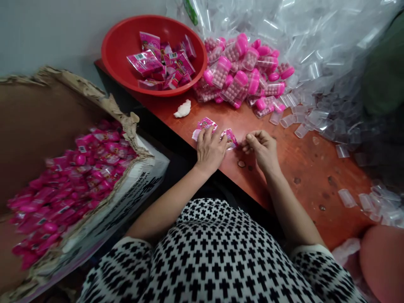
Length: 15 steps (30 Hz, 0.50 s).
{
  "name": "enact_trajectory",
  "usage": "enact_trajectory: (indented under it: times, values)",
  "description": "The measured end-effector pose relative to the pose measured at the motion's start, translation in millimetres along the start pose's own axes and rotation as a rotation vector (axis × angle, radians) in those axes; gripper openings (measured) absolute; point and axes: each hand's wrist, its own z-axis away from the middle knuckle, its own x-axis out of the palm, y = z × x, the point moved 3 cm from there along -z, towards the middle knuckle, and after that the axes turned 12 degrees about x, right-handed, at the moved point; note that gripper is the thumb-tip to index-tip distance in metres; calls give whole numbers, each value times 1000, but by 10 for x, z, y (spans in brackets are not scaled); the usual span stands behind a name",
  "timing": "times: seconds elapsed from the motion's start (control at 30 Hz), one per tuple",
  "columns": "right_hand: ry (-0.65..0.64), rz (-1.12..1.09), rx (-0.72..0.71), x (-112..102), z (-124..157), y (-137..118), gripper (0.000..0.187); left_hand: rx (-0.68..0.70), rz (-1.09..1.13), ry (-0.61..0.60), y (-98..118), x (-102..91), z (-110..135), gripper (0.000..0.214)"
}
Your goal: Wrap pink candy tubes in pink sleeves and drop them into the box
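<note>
My left hand point(211, 148) lies palm down on the red tabletop, fingers stretched out over pink printed plastic wrappers. One wrapper point(206, 123) shows beyond its fingertips, and another wrapper point(229, 137) pokes out on its right side. Just right of that second wrapper is my right hand point(260, 147), thumb and fingers pinched together close to the wrapper's edge. Whether the pinch holds that edge or some small piece is hidden by the fingers. Behind both hands lies a heap of clear bottles point(235, 84) with pink caps and pink beads inside.
A red basin point(110, 54) of pink packets stands at the back left. Crumpled white material point(182, 109) lies before it. A torn cardboard box point(145, 153) of pink wrapped bottles point(72, 185) sits left of the red table point(296, 168). Clear plastic tubes point(315, 118) cover its right side.
</note>
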Motion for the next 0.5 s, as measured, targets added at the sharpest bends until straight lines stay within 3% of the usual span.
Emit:
enact_trajectory:
  times: [0.17,0.27,0.33,0.43,0.5]
  values:
    - [-26,208,7,65,-207,20,35,18,109,111,-52,-34,64,23]
    - [-171,80,106,185,-261,8,42,-22,333,210,-58,-118,74,20]
    - [-223,-86,119,235,-276,-51,47,-112,525,286,-59,-182,66,30]
    - [-232,-218,104,260,-278,-144,48,-364,884,412,-69,-233,58,47]
    - [-256,-221,104,278,-264,-168,48,-537,1189,362,-46,-196,41,39]
